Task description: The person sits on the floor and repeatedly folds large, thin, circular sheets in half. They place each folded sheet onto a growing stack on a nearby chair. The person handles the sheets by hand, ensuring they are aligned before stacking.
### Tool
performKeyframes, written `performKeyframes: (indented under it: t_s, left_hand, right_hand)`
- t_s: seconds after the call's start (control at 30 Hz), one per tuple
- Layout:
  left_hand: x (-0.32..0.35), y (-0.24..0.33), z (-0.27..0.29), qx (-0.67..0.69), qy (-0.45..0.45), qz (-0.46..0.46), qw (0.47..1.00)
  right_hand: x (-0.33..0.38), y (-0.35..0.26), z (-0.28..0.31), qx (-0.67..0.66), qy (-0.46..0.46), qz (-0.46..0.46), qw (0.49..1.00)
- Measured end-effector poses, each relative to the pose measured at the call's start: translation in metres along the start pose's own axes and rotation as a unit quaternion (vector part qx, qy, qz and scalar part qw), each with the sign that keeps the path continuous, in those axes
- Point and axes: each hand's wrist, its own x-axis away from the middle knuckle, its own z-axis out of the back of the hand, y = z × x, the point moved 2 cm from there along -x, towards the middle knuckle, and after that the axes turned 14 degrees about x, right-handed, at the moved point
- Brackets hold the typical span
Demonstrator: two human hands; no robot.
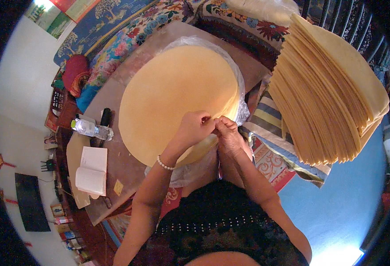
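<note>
A tall stack of large, round, thin yellow flatbread-like sheets (173, 88) lies on clear plastic on the low table. Over its near right edge my two hands meet, fingertips pressed together. My left hand (195, 127), with a pale bead bracelet (165, 163) on its wrist, is closed with the fingers curled. Touching it from the right, my right hand (228, 136) is closed in a pinch. Whatever sits between the fingertips, if anything, is too small to make out. To the right, a thick pile of similar sheets (321, 93) leans fanned out, edges toward me.
A striped cloth (270, 119) lies under the right pile. On the table's left stand a water bottle (91, 128), an open notebook (92, 170) and a dark object (106, 116). A patterned sofa (128, 53) borders the far side; blue floor (337, 195) shows at right.
</note>
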Motion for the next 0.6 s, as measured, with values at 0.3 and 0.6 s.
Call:
performKeyframes:
  t_s: [0.3, 0.6]
  left_hand:
    - [0.001, -0.011, -0.009, -0.108, -0.023, -0.046, 0.993]
    - [0.031, -0.036, 0.009, 0.006, 0.168, 0.080, 0.982]
  right_hand:
    - [0.016, -0.018, 0.021, 0.241, 0.075, -0.028, 0.967]
    - [0.001, 0.052, 0.094, 0.353, 0.102, 0.041, 0.929]
